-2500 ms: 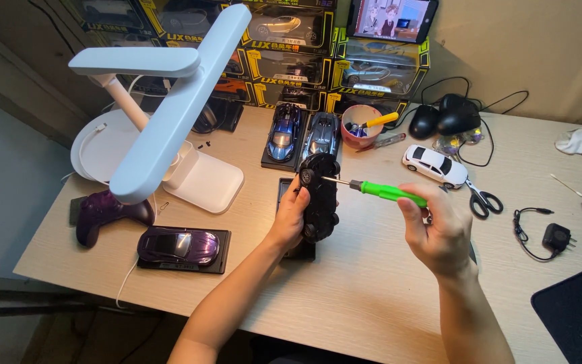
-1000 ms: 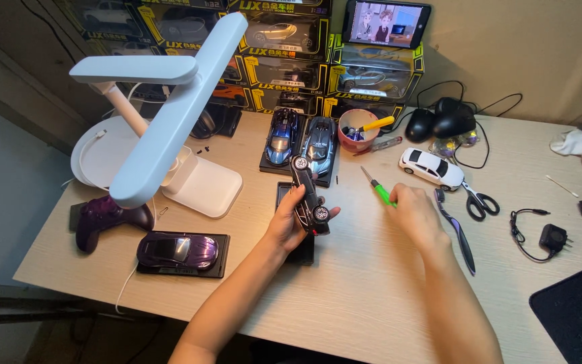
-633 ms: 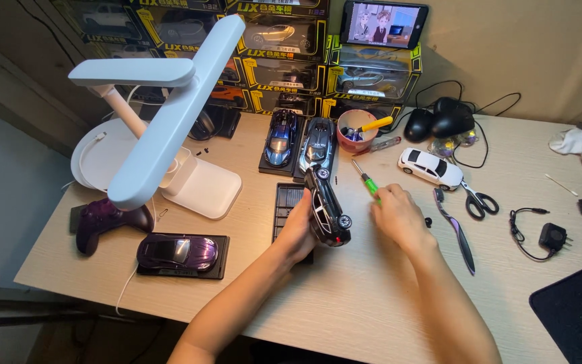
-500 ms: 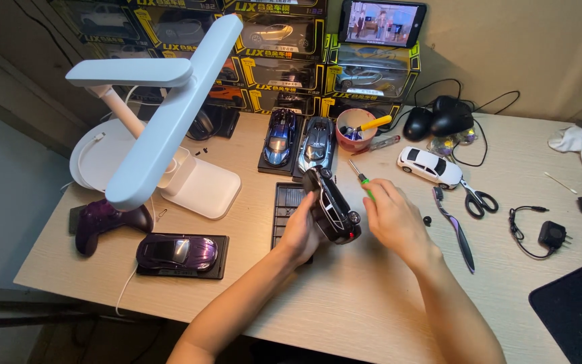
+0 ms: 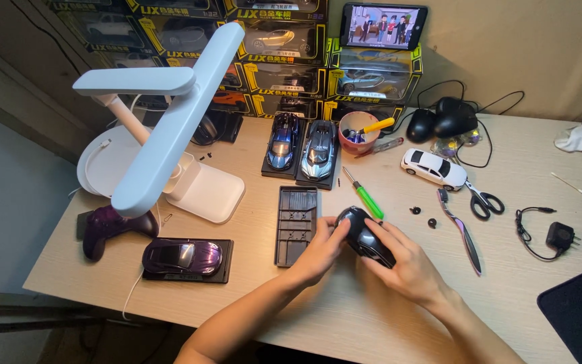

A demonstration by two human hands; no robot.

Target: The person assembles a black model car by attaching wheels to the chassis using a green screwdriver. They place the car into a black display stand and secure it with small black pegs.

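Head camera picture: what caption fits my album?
Both hands, left hand and right hand, hold a black toy car over the wooden desk.

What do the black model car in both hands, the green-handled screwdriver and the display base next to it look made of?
Black model car: glossy painted shell with highlights, metal or hard plastic; cannot tell which. Both the left hand and right hand grip it.
Green-handled screwdriver: translucent green plastic handle, thin shaft that looks like steel.
Display base: matte black ribbed surface, likely moulded plastic.
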